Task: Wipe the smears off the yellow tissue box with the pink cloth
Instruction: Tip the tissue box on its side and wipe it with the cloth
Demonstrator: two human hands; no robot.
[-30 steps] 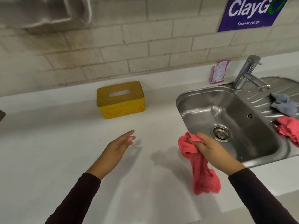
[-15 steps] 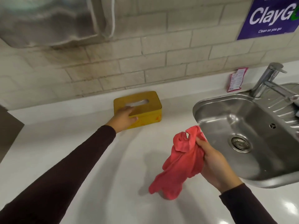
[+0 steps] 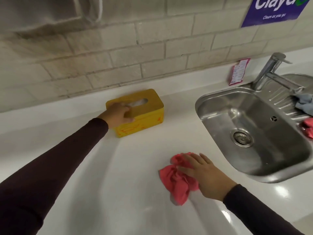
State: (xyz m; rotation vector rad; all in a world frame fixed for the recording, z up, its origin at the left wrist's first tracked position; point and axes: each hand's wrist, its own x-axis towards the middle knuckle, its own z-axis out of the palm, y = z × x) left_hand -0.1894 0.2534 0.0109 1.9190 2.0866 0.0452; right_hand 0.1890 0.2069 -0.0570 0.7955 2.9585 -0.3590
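Head view: the box (image 3: 149, 102) stands on the bench (image 3: 118, 192) left of the sink (image 3: 218, 116), by the wall; orange smears (image 3: 130, 128) cover its front, so I judge that no wiping has begun and the whole job is left; the left hand (image 3: 118, 114) grips the box, fingers (image 3: 126, 108) curled over the lid, thumb on the front; the right hand (image 3: 206, 173) presses the cloth (image 3: 176, 182) onto the bench just left of the sink's near corner, well apart from the box, fingers (image 3: 191, 157) straight and slightly spread; half a second ago that hand held the cloth bunched in the air, and the left hand had only just touched the box.
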